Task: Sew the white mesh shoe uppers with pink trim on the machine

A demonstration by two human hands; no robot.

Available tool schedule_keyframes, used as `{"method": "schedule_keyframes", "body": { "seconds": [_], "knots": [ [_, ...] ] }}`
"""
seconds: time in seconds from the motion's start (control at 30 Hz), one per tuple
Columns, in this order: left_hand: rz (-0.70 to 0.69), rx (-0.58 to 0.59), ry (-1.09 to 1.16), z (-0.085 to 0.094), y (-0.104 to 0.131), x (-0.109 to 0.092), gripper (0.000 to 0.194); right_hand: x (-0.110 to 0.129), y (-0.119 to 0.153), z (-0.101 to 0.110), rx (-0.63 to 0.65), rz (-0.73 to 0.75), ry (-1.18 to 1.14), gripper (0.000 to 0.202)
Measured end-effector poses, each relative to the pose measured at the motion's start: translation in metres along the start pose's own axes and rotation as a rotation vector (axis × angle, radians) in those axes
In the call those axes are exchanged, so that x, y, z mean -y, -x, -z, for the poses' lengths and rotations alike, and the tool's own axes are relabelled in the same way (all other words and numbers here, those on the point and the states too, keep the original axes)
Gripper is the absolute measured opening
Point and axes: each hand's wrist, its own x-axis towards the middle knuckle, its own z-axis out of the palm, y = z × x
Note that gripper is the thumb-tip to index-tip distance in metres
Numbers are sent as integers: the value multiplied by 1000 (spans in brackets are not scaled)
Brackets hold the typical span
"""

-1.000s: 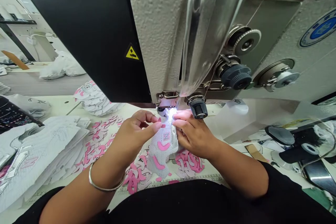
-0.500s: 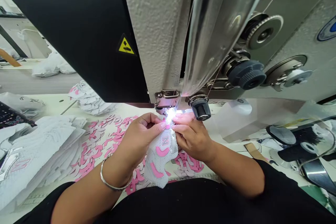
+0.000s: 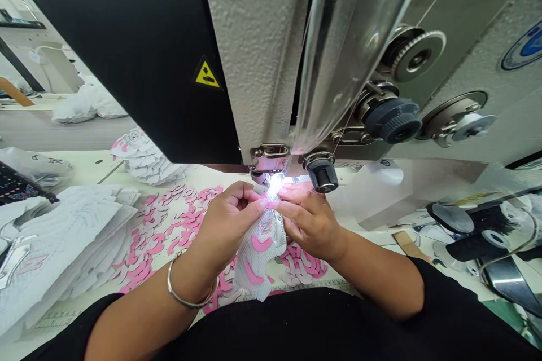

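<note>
With the lit needle area as the centre of the dial, a white mesh piece [image 3: 263, 262] is spread at six o'clock, its upper end under the head of the sewing machine [image 3: 249, 56] and its lower end near the worker's black clothing. At eight o'clock, its edge is pinched between the thumb and forefinger of the left hand [image 3: 231, 217], seemingly so that the cloth is steadied right beside the needle. A small pink strip [image 3: 270, 205] is seen at those fingertips (whether it is gripped or merely pressed flat cannot be told). At four o'clock, the fingers of the right hand [image 3: 315, 220] are half extended and laid on the opposite edge, probably to hold it flat; whether anything is pinched there is hidden.

Loose pink pieces [image 3: 188, 220] are scattered between eight and nine, presumably for easy reach, with a smaller heap [image 3: 300, 264] at five. Farther out between eight and nine, a stack of white panels [image 3: 71, 259] is fanned, perhaps so that single layers can be lifted.
</note>
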Motion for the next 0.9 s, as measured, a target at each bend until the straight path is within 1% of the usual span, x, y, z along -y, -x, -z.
{"method": "schedule_keyframes", "body": {
  "seconds": [0.07, 0.2, 0.3, 0.47, 0.6, 0.73, 0.9],
  "knots": [
    [-25, 4, -49, 1, 0, 0, 20, 1, 0, 0, -11, 10, 15, 39],
    [-54, 29, -130, 3, 0, 1, 18, 2, -1, 0, -12, 5, 44, 38],
    [-42, 43, -151, 6, 2, 1, 21, 3, -1, 0, -22, 6, 46, 36],
    [-15, 28, -168, 7, 3, 2, 22, 3, -3, 1, -24, 8, 63, 33],
    [35, 25, -90, 6, 2, 2, 24, 3, -2, 1, -18, 7, 67, 34],
    [88, 45, 45, 0, 0, -3, 22, 4, 0, 1, 2, -6, 67, 35],
    [92, 7, 170, -7, 1, -12, 24, 6, 2, 3, 24, -34, 66, 30]
  ]
}}
